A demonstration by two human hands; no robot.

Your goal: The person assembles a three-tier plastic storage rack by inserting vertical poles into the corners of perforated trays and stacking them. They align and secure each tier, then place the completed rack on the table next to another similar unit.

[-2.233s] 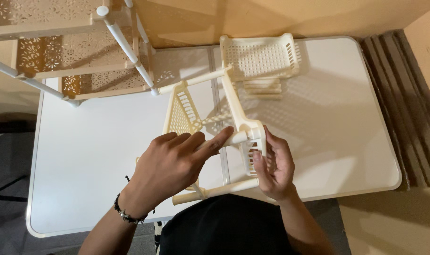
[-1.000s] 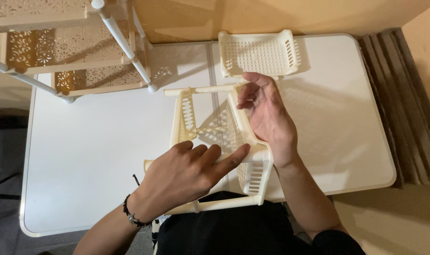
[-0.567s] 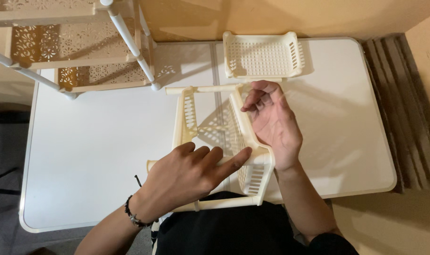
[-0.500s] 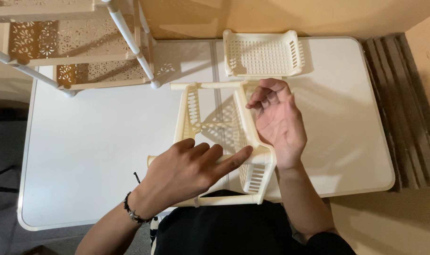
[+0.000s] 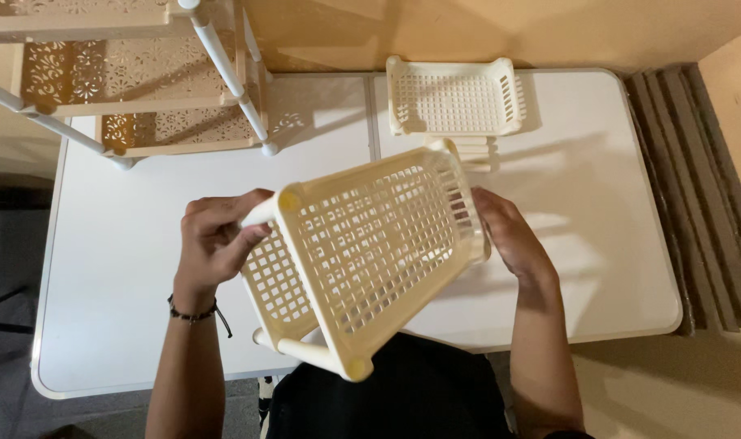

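1. I have a cream lattice basket lifted off the white worktop, held between both hands above its near middle, close to my body.
2. The basket is tilted, its gridded bottom turned up toward the camera; two round corner posts point near, one at the near edge and one by my left thumb.
3. My left hand grips the basket's left corner, fingers curled over the post and side wall. A dark bracelet sits on that wrist.
4. My right hand presses flat against the basket's right end wall; its fingers are hidden behind the wall, so I cannot tell whether they close around the rim.
5. A second cream basket rests upright at the far edge of the worktop, just beyond the one I hold, with a few short cream pieces lying at its near side.
6. At the far left stands a tiered rack with patterned cream shelves and white poles, its foot resting on the worktop.
7. To the right of the worktop, grey slats lie on the floor.
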